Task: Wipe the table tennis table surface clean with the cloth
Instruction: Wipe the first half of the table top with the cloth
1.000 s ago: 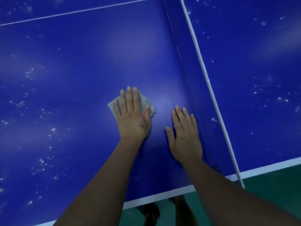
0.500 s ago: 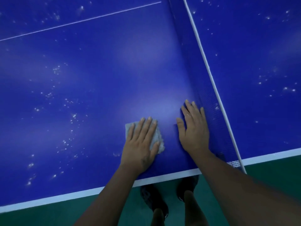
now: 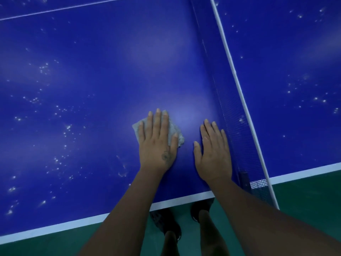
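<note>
A blue table tennis table (image 3: 96,74) fills the view, its surface speckled with white dust to the left and on the far half. My left hand (image 3: 156,143) lies flat with straight fingers on a small grey cloth (image 3: 174,133), pressing it to the table. Parts of the cloth stick out at the hand's left and right. My right hand (image 3: 213,154) rests flat on the bare table just right of the cloth, close to the net.
The net (image 3: 230,100) with its white top band runs diagonally right of my right hand. The table's white edge line (image 3: 73,221) crosses the bottom. Below it are green floor (image 3: 304,204) and my feet in dark shoes (image 3: 166,224).
My left hand slid the cloth toward the table's near edge, then back away from it. My right hand stayed flat beside the net.
</note>
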A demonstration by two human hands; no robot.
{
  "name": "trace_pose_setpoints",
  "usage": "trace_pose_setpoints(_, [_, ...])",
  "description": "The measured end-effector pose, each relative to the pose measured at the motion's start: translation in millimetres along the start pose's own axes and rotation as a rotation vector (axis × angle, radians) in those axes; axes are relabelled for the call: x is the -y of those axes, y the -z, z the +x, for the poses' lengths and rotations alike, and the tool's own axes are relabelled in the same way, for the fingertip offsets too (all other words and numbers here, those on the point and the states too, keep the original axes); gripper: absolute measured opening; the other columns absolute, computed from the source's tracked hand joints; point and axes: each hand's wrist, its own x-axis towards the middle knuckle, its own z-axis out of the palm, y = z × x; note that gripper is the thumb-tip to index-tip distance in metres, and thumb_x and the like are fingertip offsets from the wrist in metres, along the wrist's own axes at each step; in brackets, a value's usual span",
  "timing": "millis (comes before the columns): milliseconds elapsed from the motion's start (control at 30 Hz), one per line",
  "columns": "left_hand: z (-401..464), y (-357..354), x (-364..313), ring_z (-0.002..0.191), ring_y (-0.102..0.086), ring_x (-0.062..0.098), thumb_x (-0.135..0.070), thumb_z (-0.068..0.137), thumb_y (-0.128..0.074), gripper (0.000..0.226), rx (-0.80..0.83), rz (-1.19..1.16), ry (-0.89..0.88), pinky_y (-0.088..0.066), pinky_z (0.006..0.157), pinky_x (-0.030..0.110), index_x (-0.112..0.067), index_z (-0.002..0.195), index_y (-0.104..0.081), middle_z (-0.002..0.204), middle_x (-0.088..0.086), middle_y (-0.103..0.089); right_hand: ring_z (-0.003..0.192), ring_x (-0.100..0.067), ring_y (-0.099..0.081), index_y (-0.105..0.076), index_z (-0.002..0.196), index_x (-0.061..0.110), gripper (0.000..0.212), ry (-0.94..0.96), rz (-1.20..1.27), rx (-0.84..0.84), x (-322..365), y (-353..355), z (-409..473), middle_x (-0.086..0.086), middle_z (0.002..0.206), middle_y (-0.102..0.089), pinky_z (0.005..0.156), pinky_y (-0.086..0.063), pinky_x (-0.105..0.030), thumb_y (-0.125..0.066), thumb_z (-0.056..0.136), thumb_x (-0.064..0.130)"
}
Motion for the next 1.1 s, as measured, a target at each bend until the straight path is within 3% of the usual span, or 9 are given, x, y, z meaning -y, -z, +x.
trace_pose_setpoints(233, [-87.4, 2.8, -11.2, 0.165, 0.002, 0.024, -0.051, 0.111, -0.032, 0.072, 0.128, 0.068, -0.201, -0.011, 0.131, 0.056, -0.017, 0.171, -0.011, 0.179, 0.004, -0.005, 0.162, -0.028, -0.025, -0.041, 0.16, 0.001, 0.057, 0.001, -0.012, -0.017, 1.5, 1.9, 1.3, -0.012, 0.171, -0.035, 0.132, -0.022, -0.053, -0.043, 0.11, 0.029])
trace_pose_setpoints(367, [-58.1, 1.0, 3.8, 0.165, 0.0, 0.023, -0.05, 0.11, -0.033, 0.071, 0.095, 0.089, -0.233, -0.011, 0.131, 0.056, -0.018, 0.171, -0.014, 0.178, 0.002, -0.008, 0.163, -0.026, -0.023, -0.041, 0.161, 0.001, 0.059, -0.015, -0.007, 0.0, 4.4, 3.7, 1.2, -0.011, 0.172, -0.033, 0.133, -0.019, -0.051, -0.044, 0.109, 0.032])
trace_pose_setpoints(567, [2.5, 17.7, 60.1, 0.165, 0.002, 0.019, -0.054, 0.108, -0.03, 0.073, 0.04, 0.019, 0.024, 0.001, 0.133, 0.048, -0.021, 0.171, -0.013, 0.179, 0.0, -0.009, 0.164, -0.024, -0.016, -0.033, 0.165, 0.006, 0.065, -0.014, -0.022, 0.044, 3.4, 5.6, -0.2, -0.006, 0.176, -0.025, 0.133, -0.016, -0.05, -0.037, 0.112, 0.042])
trace_pose_setpoints(733, [-66.9, 23.5, 85.6, 0.165, 0.004, 0.018, -0.055, 0.11, -0.024, 0.072, -0.002, 0.026, 0.261, -0.003, 0.133, 0.051, -0.022, 0.171, -0.006, 0.179, -0.001, -0.004, 0.165, -0.025, -0.015, -0.032, 0.165, 0.005, 0.068, 0.004, -0.028, 0.05, 2.7, 4.9, -2.3, -0.008, 0.176, -0.024, 0.133, -0.016, -0.052, -0.036, 0.112, 0.048])
trace_pose_setpoints(900, [-139.9, 20.4, 68.3, 0.165, 0.004, 0.02, -0.052, 0.109, -0.025, 0.072, 0.012, 0.029, 0.313, -0.006, 0.133, 0.053, -0.019, 0.171, -0.006, 0.179, 0.003, -0.006, 0.165, -0.027, -0.015, -0.033, 0.164, 0.002, 0.067, 0.004, -0.049, 0.048, 11.7, 8.3, -6.4, -0.01, 0.176, -0.024, 0.134, -0.011, -0.051, -0.03, 0.113, 0.046])
trace_pose_setpoints(1100, [-88.7, 23.0, 99.4, 0.165, 0.001, 0.023, -0.059, 0.108, -0.013, 0.075, -0.01, 0.041, 0.327, -0.003, 0.133, 0.051, -0.018, 0.171, -0.009, 0.179, 0.004, -0.008, 0.164, -0.025, -0.017, -0.032, 0.165, 0.003, 0.064, 0.051, -0.028, 0.052, 28.4, 2.6, -24.8, -0.008, 0.175, -0.026, 0.134, -0.015, -0.05, -0.029, 0.114, 0.042])
